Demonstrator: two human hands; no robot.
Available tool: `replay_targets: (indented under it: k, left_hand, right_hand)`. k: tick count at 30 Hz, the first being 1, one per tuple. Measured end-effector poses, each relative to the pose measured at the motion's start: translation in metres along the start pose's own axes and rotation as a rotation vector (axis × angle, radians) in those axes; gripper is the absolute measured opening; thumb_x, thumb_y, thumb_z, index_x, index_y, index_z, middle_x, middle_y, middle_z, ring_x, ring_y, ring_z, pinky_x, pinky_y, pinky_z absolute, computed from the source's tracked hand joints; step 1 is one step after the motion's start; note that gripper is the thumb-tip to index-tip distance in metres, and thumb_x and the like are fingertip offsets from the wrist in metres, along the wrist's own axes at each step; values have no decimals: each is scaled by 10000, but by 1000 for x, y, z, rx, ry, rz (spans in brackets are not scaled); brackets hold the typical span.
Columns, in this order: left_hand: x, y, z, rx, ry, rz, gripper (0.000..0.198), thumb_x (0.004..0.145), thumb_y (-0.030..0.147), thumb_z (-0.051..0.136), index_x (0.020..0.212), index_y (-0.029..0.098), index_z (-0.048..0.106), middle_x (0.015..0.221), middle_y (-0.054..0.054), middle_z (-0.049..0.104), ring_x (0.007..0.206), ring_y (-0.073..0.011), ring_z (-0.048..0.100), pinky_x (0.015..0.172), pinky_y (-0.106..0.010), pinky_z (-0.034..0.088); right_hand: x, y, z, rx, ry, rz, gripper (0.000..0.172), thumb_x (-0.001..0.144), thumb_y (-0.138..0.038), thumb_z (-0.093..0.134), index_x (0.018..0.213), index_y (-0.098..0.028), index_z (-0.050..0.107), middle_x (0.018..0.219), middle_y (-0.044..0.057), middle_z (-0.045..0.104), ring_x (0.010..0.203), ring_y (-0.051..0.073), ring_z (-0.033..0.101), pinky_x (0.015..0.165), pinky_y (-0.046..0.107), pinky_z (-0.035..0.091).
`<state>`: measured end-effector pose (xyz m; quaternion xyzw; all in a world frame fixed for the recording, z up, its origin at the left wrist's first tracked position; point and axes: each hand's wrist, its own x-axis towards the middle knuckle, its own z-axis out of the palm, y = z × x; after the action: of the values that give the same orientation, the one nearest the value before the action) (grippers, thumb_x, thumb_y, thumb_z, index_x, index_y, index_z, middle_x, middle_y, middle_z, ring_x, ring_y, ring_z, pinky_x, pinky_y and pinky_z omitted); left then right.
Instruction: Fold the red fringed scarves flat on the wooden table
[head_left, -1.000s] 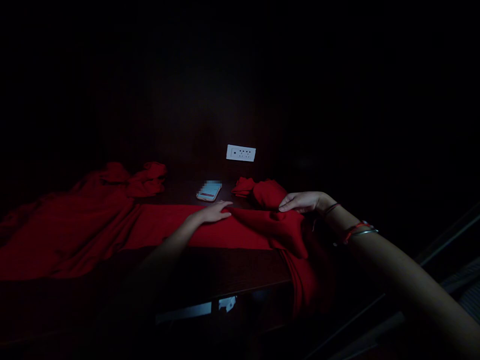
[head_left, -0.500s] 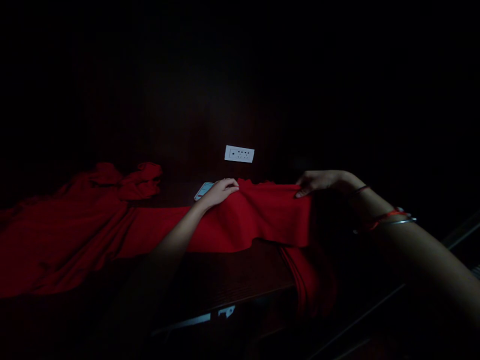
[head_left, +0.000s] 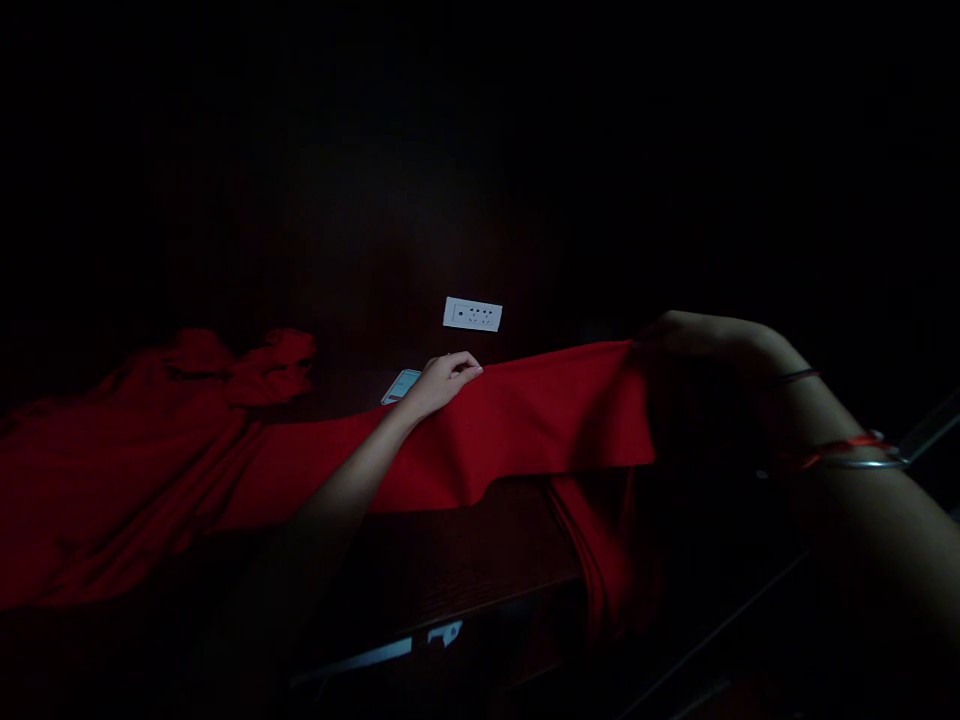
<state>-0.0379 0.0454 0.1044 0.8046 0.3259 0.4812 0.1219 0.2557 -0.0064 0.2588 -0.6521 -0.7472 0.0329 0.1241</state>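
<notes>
The red cloth (head_left: 555,410), smooth and matte, lies as a strip across the dark wood-grained table (head_left: 480,560), rumpled into soft folds at left. The left hand (head_left: 448,380) pinches its upper edge; the right hand (head_left: 694,335), fingertips in shadow, grasps its upper right corner. Compared with 1.0 s ago, the right hand is farther right and higher, and the crumpled end is drawn flat. The strip's long axis runs left to right, right end raised. Beyond are a flat phone (head_left: 400,387) and a rectangular socket plate (head_left: 472,314).
</notes>
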Motion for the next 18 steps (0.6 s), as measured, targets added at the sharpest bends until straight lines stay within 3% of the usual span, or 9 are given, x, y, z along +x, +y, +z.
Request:
replay_targets:
  k: [3, 6, 11, 14, 18]
  left_hand:
    - [-2, 3, 11, 150, 6, 11, 177, 794, 278, 399, 829, 166, 531, 796, -3, 561, 708, -120, 507, 646, -215, 379]
    - [-10, -7, 28, 450, -43, 18, 222, 811, 226, 373, 1002, 187, 479, 915, -50, 538, 829, -165, 495, 740, -279, 359]
    - [-39, -39, 53, 839, -145, -63, 379, 817, 227, 351, 1196, 248, 339, 1190, -82, 391, 1072, -224, 358, 854, -370, 287]
    - [-63, -54, 46, 884, -246, -168, 418, 818, 371, 335, 1222, 267, 309, 1300, -62, 262, 1163, -237, 240, 900, -401, 238]
    - [-93, -65, 14, 872, -428, -419, 538, 793, 524, 246, 1258, 254, 255, 1345, -68, 147, 1205, -269, 126, 913, -462, 187]
  right_hand:
    - [18, 10, 16, -319, -15, 174, 222, 744, -170, 441, 801, -54, 622, 736, 117, 605, 604, 135, 542, 538, 238, 377]
    - [42, 16, 51, -451, 25, 314, 220, 719, -123, 450, 849, -62, 617, 813, 179, 599, 713, 218, 574, 551, 274, 409]
    - [71, 28, 125, -541, 102, 316, 269, 727, -72, 390, 861, -94, 622, 888, 183, 588, 829, 255, 559, 596, 301, 428]
    - [76, 37, 149, -545, 146, 259, 303, 750, -61, 335, 850, -64, 620, 866, 195, 591, 814, 248, 559, 611, 309, 419]
    - [82, 39, 156, -568, 238, 156, 320, 768, -68, 300, 886, -32, 595, 908, 204, 570, 950, 269, 469, 750, 362, 352]
